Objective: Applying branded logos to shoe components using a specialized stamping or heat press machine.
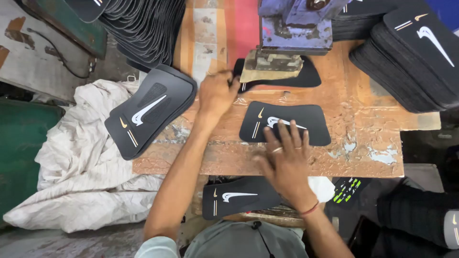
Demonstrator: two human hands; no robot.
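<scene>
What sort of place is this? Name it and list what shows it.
Probably a small factory workbench where flat black printed pieces are pressed. A blue metal press sits on the worn wooden table, tall stacks of black pieces stand around it, and the left hand feeds one piece under the press.

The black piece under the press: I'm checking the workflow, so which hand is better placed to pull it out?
The left hand: it already grips that black piece, while the right hand lies flat on another.
</scene>
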